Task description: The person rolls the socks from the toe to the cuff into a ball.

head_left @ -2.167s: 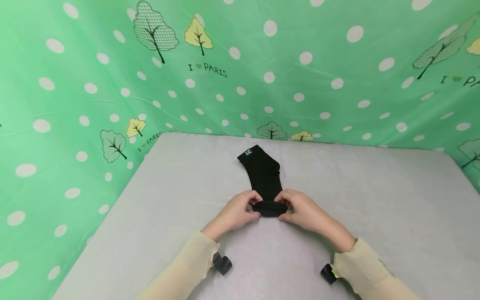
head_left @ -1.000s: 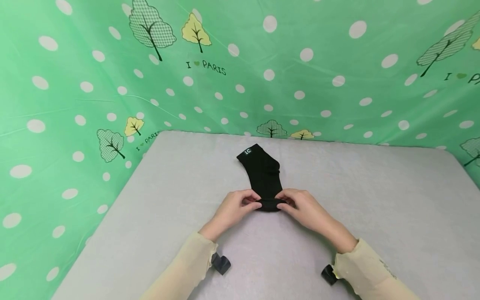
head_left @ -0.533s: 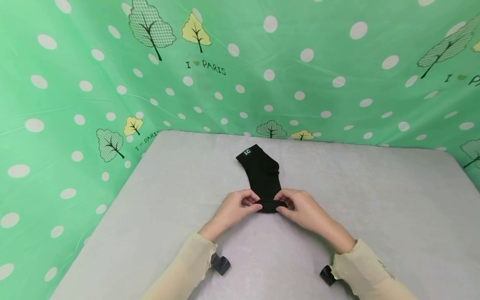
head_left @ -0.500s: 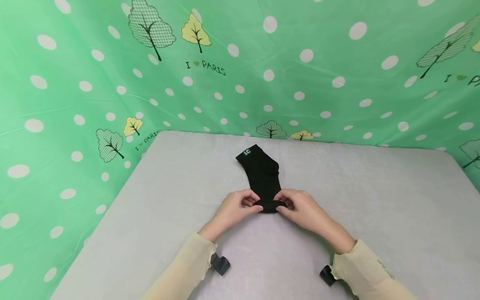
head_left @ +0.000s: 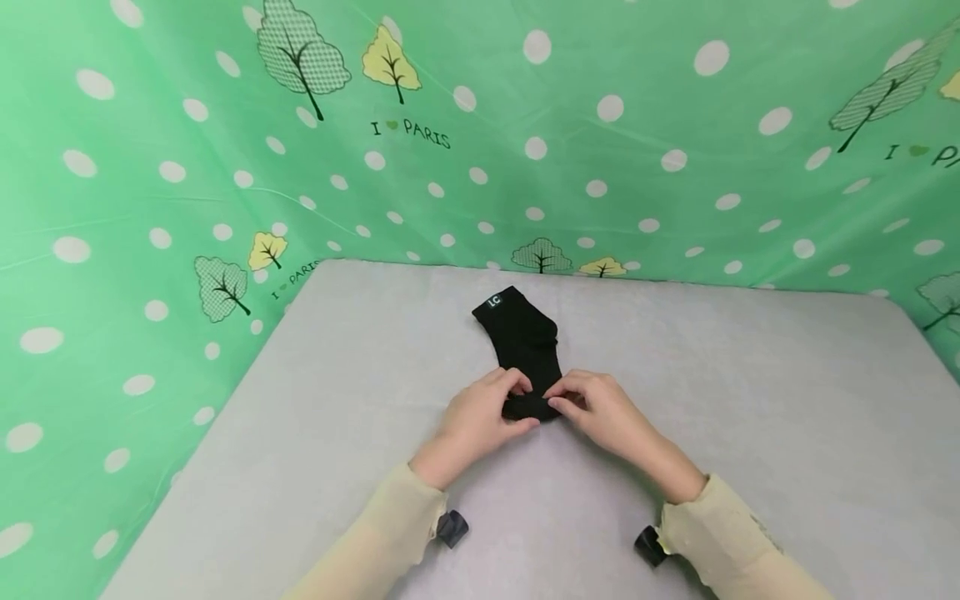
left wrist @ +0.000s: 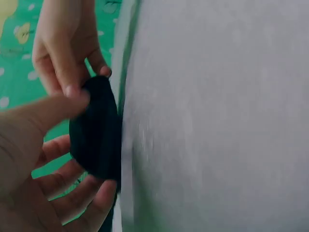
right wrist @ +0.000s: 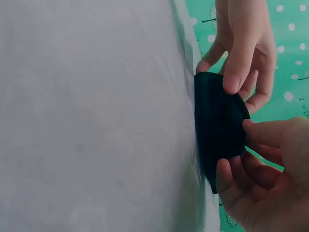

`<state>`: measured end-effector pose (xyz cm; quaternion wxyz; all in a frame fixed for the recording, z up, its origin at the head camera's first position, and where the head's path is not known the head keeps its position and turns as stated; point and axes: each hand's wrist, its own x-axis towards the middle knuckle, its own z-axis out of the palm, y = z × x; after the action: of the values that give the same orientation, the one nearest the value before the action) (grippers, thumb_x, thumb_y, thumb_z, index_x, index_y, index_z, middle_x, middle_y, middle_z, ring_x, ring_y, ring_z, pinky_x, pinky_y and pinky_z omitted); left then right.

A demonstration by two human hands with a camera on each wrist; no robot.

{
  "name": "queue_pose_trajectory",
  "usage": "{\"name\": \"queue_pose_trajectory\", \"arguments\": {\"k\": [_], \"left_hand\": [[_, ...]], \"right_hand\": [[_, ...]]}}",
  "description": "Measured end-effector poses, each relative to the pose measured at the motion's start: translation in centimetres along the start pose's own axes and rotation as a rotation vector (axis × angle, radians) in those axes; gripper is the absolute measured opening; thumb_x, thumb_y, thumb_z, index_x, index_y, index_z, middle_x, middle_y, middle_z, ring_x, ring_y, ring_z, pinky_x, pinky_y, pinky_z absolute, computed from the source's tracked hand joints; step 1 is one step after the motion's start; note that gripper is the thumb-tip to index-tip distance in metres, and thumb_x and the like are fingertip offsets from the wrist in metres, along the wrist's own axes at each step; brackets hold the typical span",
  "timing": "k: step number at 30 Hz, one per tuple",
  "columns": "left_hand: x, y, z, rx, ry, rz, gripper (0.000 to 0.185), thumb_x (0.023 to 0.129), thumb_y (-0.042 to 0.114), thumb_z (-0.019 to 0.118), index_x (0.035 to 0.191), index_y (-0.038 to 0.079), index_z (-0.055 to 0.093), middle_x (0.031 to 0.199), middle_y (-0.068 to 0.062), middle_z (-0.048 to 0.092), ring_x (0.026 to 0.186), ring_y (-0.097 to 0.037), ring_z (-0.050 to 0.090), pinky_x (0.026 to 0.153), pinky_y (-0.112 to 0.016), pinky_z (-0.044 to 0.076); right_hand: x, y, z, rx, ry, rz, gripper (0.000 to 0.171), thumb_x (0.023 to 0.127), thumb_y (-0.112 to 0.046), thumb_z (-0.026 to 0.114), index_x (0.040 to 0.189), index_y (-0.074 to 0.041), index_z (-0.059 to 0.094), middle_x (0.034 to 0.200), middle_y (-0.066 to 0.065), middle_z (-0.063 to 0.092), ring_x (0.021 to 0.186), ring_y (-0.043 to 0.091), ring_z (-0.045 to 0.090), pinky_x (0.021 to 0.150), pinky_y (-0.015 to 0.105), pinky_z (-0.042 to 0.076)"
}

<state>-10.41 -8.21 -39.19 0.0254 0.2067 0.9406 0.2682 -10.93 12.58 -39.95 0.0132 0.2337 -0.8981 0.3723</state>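
A black ankle sock with a white "LC" mark on its cuff lies on the grey surface, cuff pointing away. Its near end is folded up into a thick roll. At the roll's left side my left hand holds it, thumb in front and fingers behind. My right hand pinches the roll's top edge near its right end between thumb and forefinger. In the left wrist view the roll sits between both hands, the left thumb blurred in front of it.
The grey padded surface stretches out around the sock. Behind and to the left hangs a green curtain with white dots and printed trees. Both wrists carry small black camera mounts beneath cream sleeves.
My left hand has shifted slightly right and spread its thumb and fingers wider around the roll. My right fingers have moved from the roll's right end onto its top edge. The cuff stays put.
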Motion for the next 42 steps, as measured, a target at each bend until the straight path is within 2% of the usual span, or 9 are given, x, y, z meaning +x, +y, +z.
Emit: {"name": "queue_pose_trajectory", "arguments": {"k": [3, 6, 10, 15, 20, 25, 29, 33, 42], "left_hand": [[-0.1, 0.4, 0.1, 0.09, 0.025, 0.015, 0.022, 0.089, 0.03, 0.074, 0.107, 0.022, 0.064, 0.106, 0.004, 0.067, 0.09, -0.018, 0.068, 0.078, -0.034, 0.056], [-0.1, 0.4, 0.0, 0.082, 0.042, 0.02, 0.016, 0.09, 0.026, 0.073, 0.105, 0.022, 0.068, 0.105, 0.004, 0.069, 0.092, -0.018, 0.069, 0.08, -0.034, 0.056], [0.1, 0.0, -0.4, -0.09, 0.011, -0.008, 0.012, 0.089, 0.022, 0.075, 0.1, 0.02, 0.073, 0.102, 0.003, 0.074, 0.094, -0.015, 0.07, 0.082, -0.029, 0.055], [0.3, -0.6, -0.7, -0.293, -0.056, -0.106, 0.01, 0.085, 0.018, 0.079, 0.095, 0.017, 0.078, 0.09, 0.001, 0.076, 0.076, -0.008, 0.067, 0.069, -0.019, 0.051], [0.6, -1.2, -0.5, -0.302, -0.093, -0.109, 0.011, 0.086, 0.016, 0.078, 0.097, 0.014, 0.079, 0.089, -0.001, 0.075, 0.072, -0.006, 0.066, 0.066, -0.017, 0.05], [0.8, -1.6, -0.4, -0.286, -0.074, -0.108, 0.009, 0.085, 0.01, 0.077, 0.093, 0.012, 0.073, 0.089, -0.002, 0.074, 0.076, -0.01, 0.07, 0.069, -0.019, 0.052], [0.7, -1.8, -0.3, -0.224, -0.041, -0.061, 0.016, 0.084, 0.007, 0.078, 0.083, 0.012, 0.063, 0.085, -0.001, 0.068, 0.074, -0.01, 0.068, 0.07, -0.019, 0.05], [0.5, -2.1, -0.3, -0.187, -0.043, -0.012, 0.014, 0.083, 0.005, 0.077, 0.08, 0.012, 0.066, 0.082, -0.001, 0.064, 0.073, -0.009, 0.065, 0.07, -0.018, 0.049], [0.2, -3.9, -0.6, -0.304, -0.144, 0.036, 0.013, 0.087, -0.003, 0.069, 0.088, 0.01, 0.072, 0.091, -0.005, 0.067, 0.08, -0.008, 0.066, 0.072, -0.015, 0.052]], "right_hand": [[0.1, -0.1, -0.1, 0.022, -0.029, 0.033, 0.006, 0.092, -0.009, 0.07, 0.093, -0.008, 0.075, 0.089, 0.0, 0.073, 0.074, 0.005, 0.063, 0.068, 0.022, 0.053], [0.1, -0.2, -0.3, 0.062, -0.058, 0.073, 0.008, 0.093, -0.01, 0.068, 0.095, -0.007, 0.075, 0.09, 0.002, 0.073, 0.074, 0.006, 0.063, 0.066, 0.021, 0.052], [-0.1, -0.3, -0.6, 0.126, -0.093, 0.143, 0.008, 0.094, -0.011, 0.067, 0.094, -0.007, 0.075, 0.089, 0.004, 0.074, 0.072, 0.006, 0.06, 0.064, 0.021, 0.049], [-0.2, -0.3, -0.5, 0.161, -0.133, 0.198, 0.008, 0.094, -0.012, 0.068, 0.092, -0.008, 0.074, 0.085, 0.003, 0.072, 0.068, 0.006, 0.054, 0.062, 0.02, 0.046], [0.0, -0.3, -0.1, 0.109, -0.114, 0.183, 0.005, 0.091, -0.008, 0.07, 0.088, -0.006, 0.073, 0.078, 0.003, 0.071, 0.064, 0.005, 0.053, 0.059, 0.02, 0.044], [0.2, -0.3, 0.3, 0.029, -0.083, 0.176, 0.005, 0.089, -0.006, 0.072, 0.085, -0.008, 0.072, 0.074, 0.0, 0.071, 0.065, 0.004, 0.057, 0.06, 0.019, 0.046], [0.1, -0.3, 0.6, -0.011, -0.056, 0.171, 0.013, 0.086, -0.004, 0.075, 0.08, -0.011, 0.066, 0.069, -0.003, 0.065, 0.063, 0.005, 0.055, 0.059, 0.02, 0.045], [-0.1, -0.4, 0.8, -0.039, -0.044, 0.132, 0.02, 0.084, -0.002, 0.076, 0.078, -0.014, 0.062, 0.07, -0.005, 0.06, 0.064, 0.005, 0.053, 0.06, 0.02, 0.045], [-0.8, -0.3, 0.3, -0.031, -0.048, 0.054, 0.018, 0.083, 0.002, 0.075, 0.078, -0.015, 0.07, 0.078, -0.005, 0.063, 0.07, 0.002, 0.057, 0.065, 0.021, 0.05]]}}
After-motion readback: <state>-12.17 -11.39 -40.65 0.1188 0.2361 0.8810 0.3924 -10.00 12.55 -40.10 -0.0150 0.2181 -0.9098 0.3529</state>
